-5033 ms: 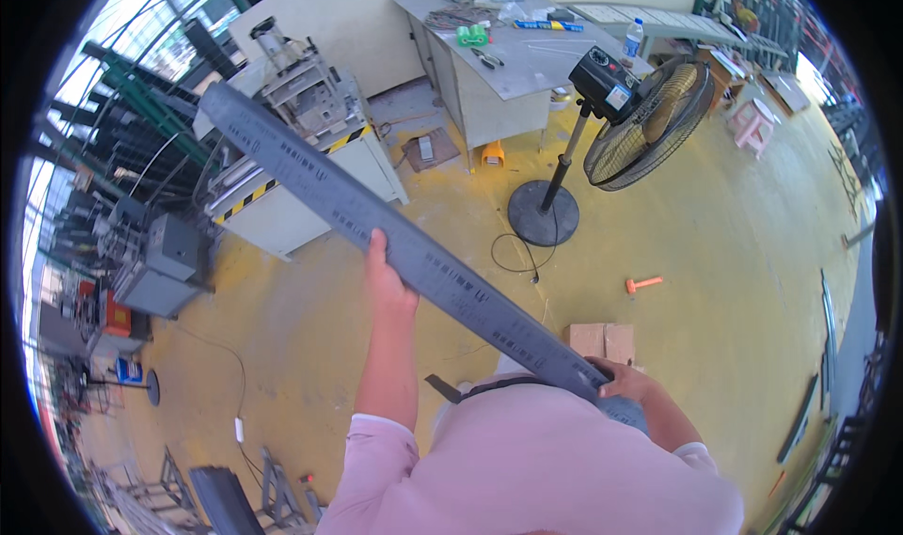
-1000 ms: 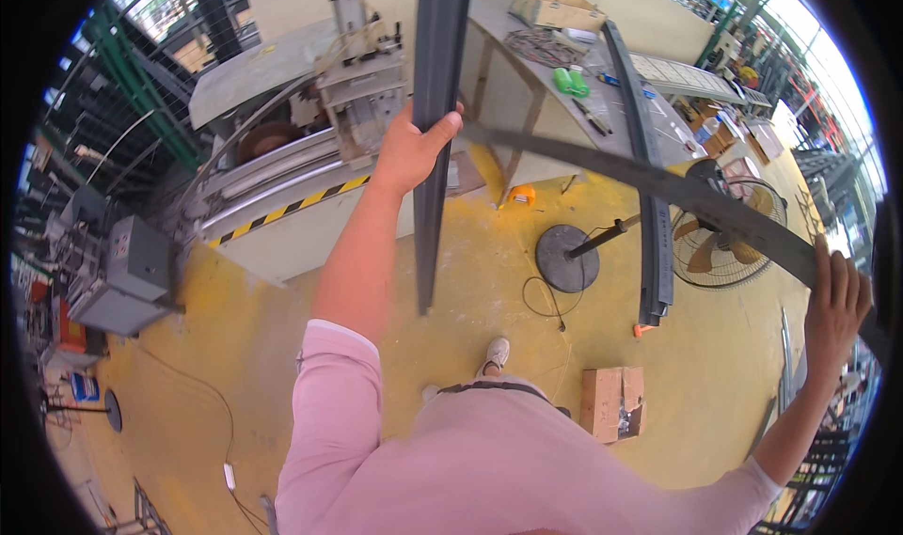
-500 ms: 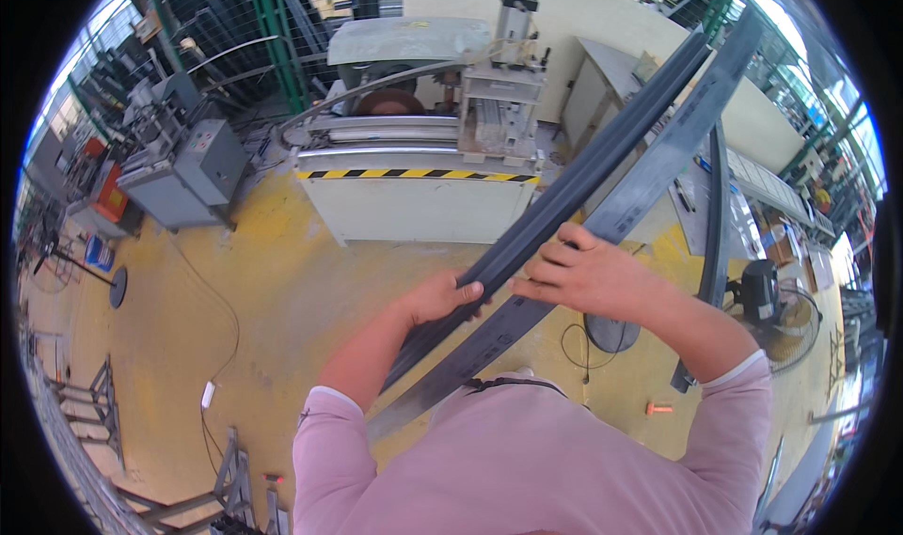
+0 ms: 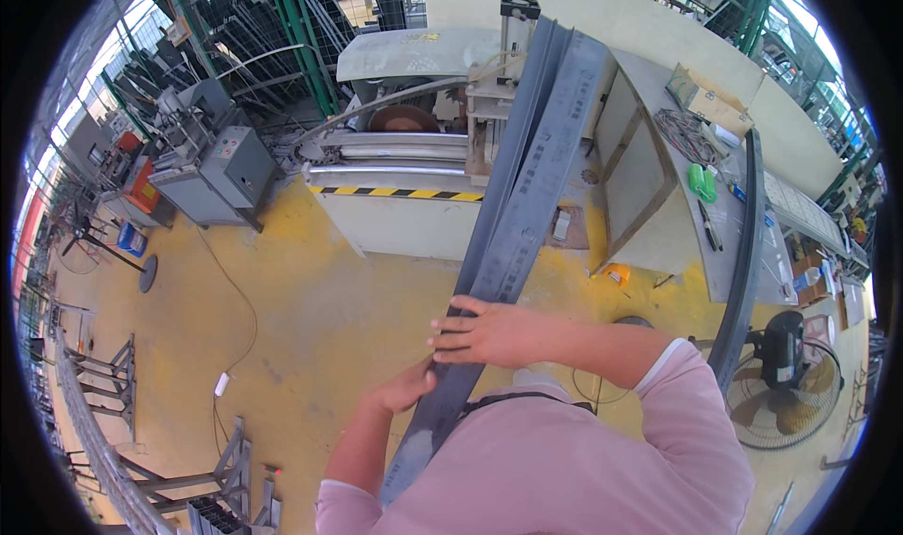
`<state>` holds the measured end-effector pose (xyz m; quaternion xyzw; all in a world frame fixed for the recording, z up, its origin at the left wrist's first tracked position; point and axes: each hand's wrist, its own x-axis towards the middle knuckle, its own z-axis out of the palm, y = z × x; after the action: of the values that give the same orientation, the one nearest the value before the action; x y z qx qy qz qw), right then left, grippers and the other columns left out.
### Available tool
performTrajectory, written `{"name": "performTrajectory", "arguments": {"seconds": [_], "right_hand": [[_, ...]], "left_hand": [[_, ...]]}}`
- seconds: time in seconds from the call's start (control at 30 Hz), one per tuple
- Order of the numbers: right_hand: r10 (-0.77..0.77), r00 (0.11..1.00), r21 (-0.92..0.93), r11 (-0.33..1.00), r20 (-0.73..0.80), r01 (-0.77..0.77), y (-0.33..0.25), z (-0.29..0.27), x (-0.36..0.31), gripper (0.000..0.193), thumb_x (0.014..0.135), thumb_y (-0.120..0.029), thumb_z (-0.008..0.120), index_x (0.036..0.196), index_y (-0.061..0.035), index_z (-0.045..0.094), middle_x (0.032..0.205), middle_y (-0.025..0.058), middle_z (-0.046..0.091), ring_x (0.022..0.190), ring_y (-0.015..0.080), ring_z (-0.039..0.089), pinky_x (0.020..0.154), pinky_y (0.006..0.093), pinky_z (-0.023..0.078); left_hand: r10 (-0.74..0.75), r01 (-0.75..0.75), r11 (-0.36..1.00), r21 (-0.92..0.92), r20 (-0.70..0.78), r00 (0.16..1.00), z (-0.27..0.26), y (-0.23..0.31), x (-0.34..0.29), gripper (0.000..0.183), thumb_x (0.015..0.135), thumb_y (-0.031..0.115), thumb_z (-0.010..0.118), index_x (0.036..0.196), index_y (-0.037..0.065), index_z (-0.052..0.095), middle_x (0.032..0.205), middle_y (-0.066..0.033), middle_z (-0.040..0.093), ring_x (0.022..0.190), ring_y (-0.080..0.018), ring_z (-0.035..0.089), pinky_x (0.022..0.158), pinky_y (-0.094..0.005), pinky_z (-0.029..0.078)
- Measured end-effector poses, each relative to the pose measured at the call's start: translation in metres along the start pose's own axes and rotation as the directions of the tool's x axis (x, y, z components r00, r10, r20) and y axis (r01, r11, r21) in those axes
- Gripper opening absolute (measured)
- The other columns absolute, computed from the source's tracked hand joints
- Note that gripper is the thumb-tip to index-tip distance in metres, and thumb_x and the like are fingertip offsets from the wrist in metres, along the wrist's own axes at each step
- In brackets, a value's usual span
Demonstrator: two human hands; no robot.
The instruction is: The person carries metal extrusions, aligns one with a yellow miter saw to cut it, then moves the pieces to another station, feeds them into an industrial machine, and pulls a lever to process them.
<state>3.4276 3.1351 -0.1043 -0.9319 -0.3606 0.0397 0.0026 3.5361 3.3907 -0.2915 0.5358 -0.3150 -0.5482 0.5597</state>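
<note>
Two long dark grey metal profiles (image 4: 527, 196) lie side by side, running from my chest up toward a cream sawing machine (image 4: 414, 159). My right hand (image 4: 489, 333) rests flat on top of them with fingers spread to the left. My left hand (image 4: 404, 389) grips their left edge from below, just under the right hand. The far ends of the profiles reach over the machine's upright clamp.
A third dark profile (image 4: 743, 253) leans along a grey workbench (image 4: 696, 196) at the right. A floor fan (image 4: 785, 375) stands lower right. Grey cabinets (image 4: 226, 164) and green racks (image 4: 301, 27) stand upper left. Metal frames (image 4: 188, 460) lie lower left on the yellow floor.
The view has turned so the profiles point more steeply up at the machine. Both hands have slid closer to my body, the right one now flat on top.
</note>
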Motion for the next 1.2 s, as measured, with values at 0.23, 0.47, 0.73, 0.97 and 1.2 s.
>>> {"name": "performTrajectory", "arguments": {"seconds": [0.23, 0.47, 0.73, 0.97, 1.2], "right_hand": [[0.032, 0.994, 0.088, 0.996, -0.109, -0.022, 0.050, 0.027, -0.058, 0.050, 0.092, -0.032, 0.063, 0.138, -0.0153, 0.059, 0.153, -0.0005, 0.048, 0.150, 0.0212, 0.030, 0.123, 0.0561, 0.013], [0.847, -0.052, 0.838, 0.513, -0.529, -0.184, 0.151, 0.074, -0.079, 0.069, 0.091, -0.042, 0.068, 0.149, -0.0163, 0.043, 0.155, 0.0139, 0.041, 0.140, 0.0353, 0.042, 0.111, 0.0485, 0.033], [0.925, 0.140, 0.856, -0.380, 0.354, 0.350, 0.207, 0.173, -0.033, 0.069, 0.098, -0.047, 0.056, 0.144, 0.0025, 0.040, 0.124, 0.0124, 0.055, 0.084, 0.0277, 0.068, 0.070, 0.0401, 0.057], [0.751, 0.461, 0.459, -0.656, 0.473, 0.599, 0.247, 0.191, -0.018, 0.055, 0.099, -0.049, 0.048, 0.123, 0.0000, 0.056, 0.096, 0.0155, 0.066, 0.085, 0.0310, 0.069, 0.074, 0.0438, 0.058], [0.880, 0.131, 0.820, -0.474, 0.457, 0.322, 0.252, 0.231, 0.007, 0.062, 0.098, -0.047, 0.052, 0.133, 0.0033, 0.054, 0.103, 0.0151, 0.065, 0.089, 0.0268, 0.066, 0.080, 0.0453, 0.054]], "left_hand": [[-0.496, 0.424, 0.857, -0.293, -0.244, 0.833, 0.082, -0.003, 0.012, 0.076, 0.091, 0.061, 0.064, 0.130, -0.004, 0.056, 0.113, -0.0149, 0.068, 0.102, -0.0232, 0.066, 0.091, -0.0366, 0.054], [-0.585, 0.484, 0.679, -0.552, -0.008, 0.811, 0.113, -0.051, -0.037, 0.087, 0.072, 0.085, 0.060, 0.103, 0.004, 0.063, 0.080, -0.0147, 0.068, 0.070, -0.0294, 0.071, 0.065, -0.0465, 0.061], [-0.787, 0.596, 0.572, -0.563, -0.175, 0.591, 0.154, -0.047, -0.069, 0.083, 0.090, 0.081, 0.039, 0.107, 0.004, 0.064, 0.091, -0.0097, 0.066, 0.080, -0.0234, 0.066, 0.077, -0.0386, 0.056], [-0.856, 0.603, 0.499, -0.623, -0.243, 0.456, 0.160, -0.078, -0.109, 0.086, 0.101, 0.067, 0.039, 0.140, -0.010, 0.049, 0.136, -0.0179, 0.058, 0.122, -0.0233, 0.056, 0.106, -0.0348, 0.044], [-0.913, 0.630, 0.407, -0.662, -0.299, 0.277, 0.157, -0.107, -0.109, 0.080, 0.101, 0.067, 0.037, 0.127, -0.005, 0.060, 0.114, -0.0165, 0.068, 0.104, -0.0225, 0.065, 0.093, -0.0358, 0.051]]}}
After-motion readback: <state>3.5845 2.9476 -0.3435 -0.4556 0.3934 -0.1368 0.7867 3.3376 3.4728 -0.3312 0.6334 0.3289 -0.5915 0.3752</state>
